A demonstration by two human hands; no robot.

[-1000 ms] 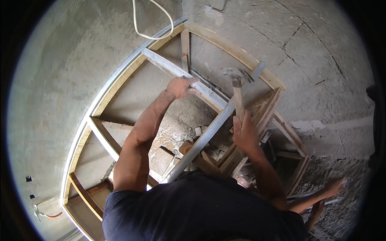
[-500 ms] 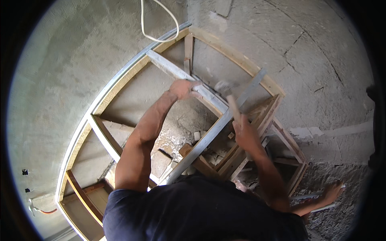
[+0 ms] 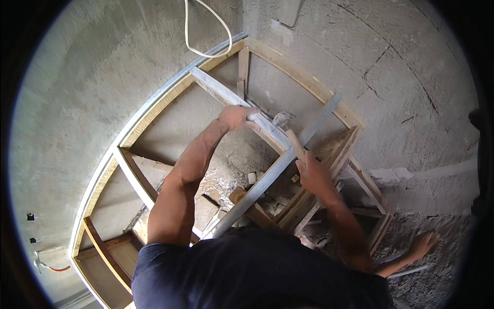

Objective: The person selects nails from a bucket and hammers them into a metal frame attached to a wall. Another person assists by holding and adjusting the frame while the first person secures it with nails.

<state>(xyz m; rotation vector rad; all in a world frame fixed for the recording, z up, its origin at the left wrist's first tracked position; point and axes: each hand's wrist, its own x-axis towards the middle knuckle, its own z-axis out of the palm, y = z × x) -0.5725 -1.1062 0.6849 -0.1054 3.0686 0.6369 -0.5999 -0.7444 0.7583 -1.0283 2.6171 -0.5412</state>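
— Rough grey plaster wall (image 3: 92, 77) is seen behind a wooden frame (image 3: 303, 77). What is held?

— A hammer (image 3: 288, 131) is gripped by the right hand (image 3: 311, 172), its head near the grey crossbar (image 3: 221, 92), which is clasped by the left hand (image 3: 236, 117).

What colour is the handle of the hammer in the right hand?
Pale, light-brown wood. The hammer handle shows best in the head view, above the right hand.

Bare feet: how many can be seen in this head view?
1. A bare foot rests on the rough floor at lower right, beside the wooden frame. The other foot may be hidden under the person's body.
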